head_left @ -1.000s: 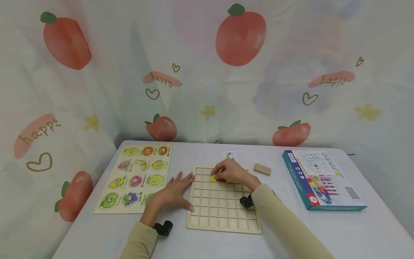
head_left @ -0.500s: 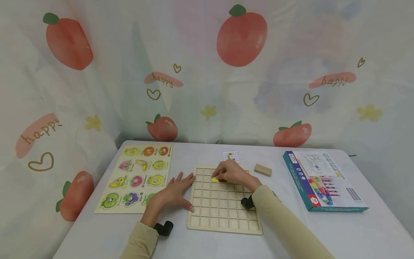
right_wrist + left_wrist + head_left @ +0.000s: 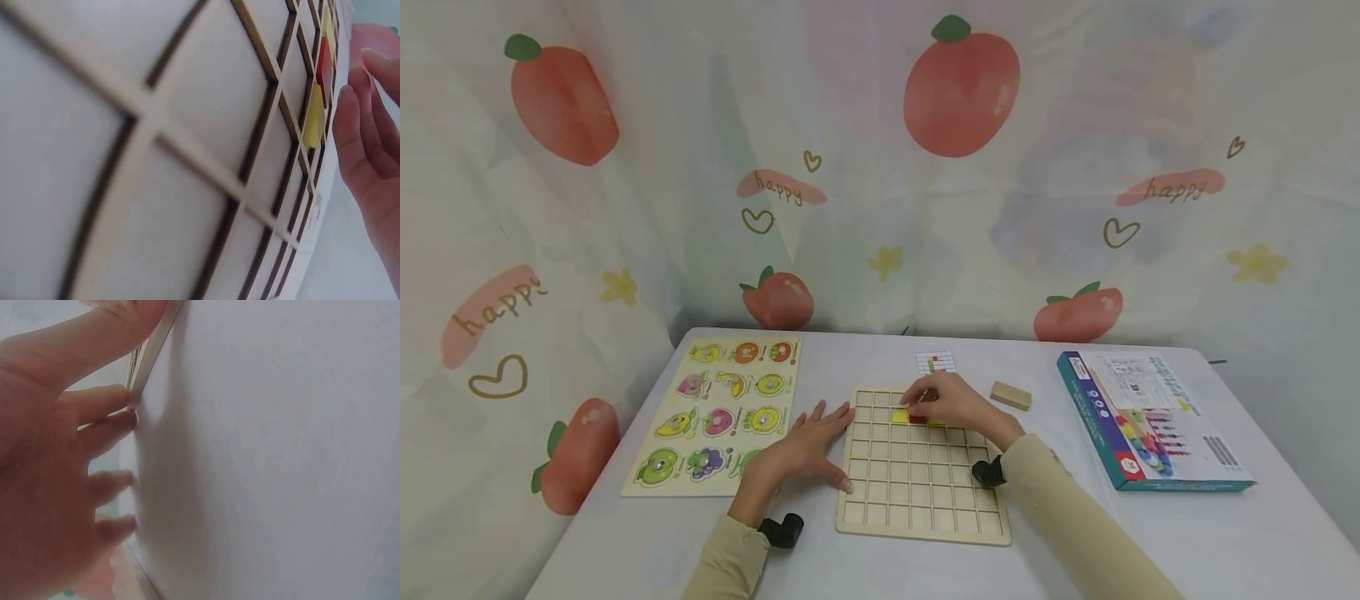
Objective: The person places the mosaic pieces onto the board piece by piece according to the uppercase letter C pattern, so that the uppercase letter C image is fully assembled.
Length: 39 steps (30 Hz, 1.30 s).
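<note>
A wooden grid board (image 3: 887, 496) lies on the table. In its upper part are a left yellow tile (image 3: 900, 416), a red tile (image 3: 918, 419) and another yellow tile (image 3: 314, 117), all in one row. My right hand (image 3: 953, 400) is just above these tiles, fingers bent a little and nothing between them. The right wrist view shows its fingertips (image 3: 347, 92) apart from the tiles. With fingers spread, my left hand (image 3: 797, 454) rests at the board's left side, thumb and fingertips touching the edge. The left wrist view shows that hand (image 3: 44, 456) beside the board's edge (image 3: 150, 359).
A small gridded pattern card (image 3: 935, 361) lies behind the board, with a wooden block (image 3: 1011, 395) to its right. At the left is a fruit puzzle board (image 3: 758, 462). A flat box (image 3: 1210, 446) lies at the right. A printed curtain (image 3: 850, 217) hangs behind the table.
My right hand has lifted off the left yellow tile and shifted slightly right, leaving that tile and part of the red one uncovered. The left hand has stayed at the board's edge.
</note>
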Motion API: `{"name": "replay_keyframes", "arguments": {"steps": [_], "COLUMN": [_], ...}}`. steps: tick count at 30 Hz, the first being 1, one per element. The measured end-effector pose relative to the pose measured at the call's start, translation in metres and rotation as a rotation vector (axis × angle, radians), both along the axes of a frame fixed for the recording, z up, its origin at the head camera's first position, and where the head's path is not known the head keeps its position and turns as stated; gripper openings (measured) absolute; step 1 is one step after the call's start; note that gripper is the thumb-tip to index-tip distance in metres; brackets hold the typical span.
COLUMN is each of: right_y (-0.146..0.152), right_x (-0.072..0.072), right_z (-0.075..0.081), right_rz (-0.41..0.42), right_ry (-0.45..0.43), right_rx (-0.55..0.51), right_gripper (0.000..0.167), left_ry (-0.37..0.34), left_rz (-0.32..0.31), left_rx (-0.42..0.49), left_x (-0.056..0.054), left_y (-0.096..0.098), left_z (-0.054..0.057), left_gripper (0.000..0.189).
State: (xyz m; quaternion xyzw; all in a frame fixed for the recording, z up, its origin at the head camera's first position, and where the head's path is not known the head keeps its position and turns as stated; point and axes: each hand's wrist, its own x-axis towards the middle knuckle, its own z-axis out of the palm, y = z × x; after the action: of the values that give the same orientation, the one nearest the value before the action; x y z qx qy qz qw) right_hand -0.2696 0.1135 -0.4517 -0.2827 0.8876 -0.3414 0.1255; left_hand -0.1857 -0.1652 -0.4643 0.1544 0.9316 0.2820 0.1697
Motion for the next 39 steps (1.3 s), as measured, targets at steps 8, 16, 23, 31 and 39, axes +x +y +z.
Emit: {"name": "replay_keyframes", "arguments": {"steps": [8, 16, 23, 31, 39], "right_y": [0.024, 0.048, 0.075, 0.102, 0.12], "right_x": [0.013, 0.025, 0.037, 0.051, 0.061], "right_z": [0.006, 0.01, 0.01, 0.008, 0.007], "right_rz": [-0.029, -0.098, -0.111, -0.133, -0.135], "right_ry": [-0.001, -0.038, -0.007, -0.036, -0.083], "right_rx": [-0.005, 0.043, 0.037, 0.031, 0.041], "right_gripper": [0.016, 0.017, 0.017, 0.017, 0.019], "left_ry": [0.011, 0.008, 0.011, 0.009, 0.014], "left_rz": [-0.007, -0.006, -0.007, -0.002, -0.009], "left_rx": [0.008, 0.019, 0.004, 0.001, -0.001], "left_x": [0.003, 0.004, 0.002, 0.001, 0.002], "left_y": [0.001, -0.001, 0.0, 0.001, 0.0], "left_z": [0.004, 0.005, 0.002, -0.001, 0.001], "left_gripper": [0.109, 0.11, 0.11, 0.11, 0.11]}}
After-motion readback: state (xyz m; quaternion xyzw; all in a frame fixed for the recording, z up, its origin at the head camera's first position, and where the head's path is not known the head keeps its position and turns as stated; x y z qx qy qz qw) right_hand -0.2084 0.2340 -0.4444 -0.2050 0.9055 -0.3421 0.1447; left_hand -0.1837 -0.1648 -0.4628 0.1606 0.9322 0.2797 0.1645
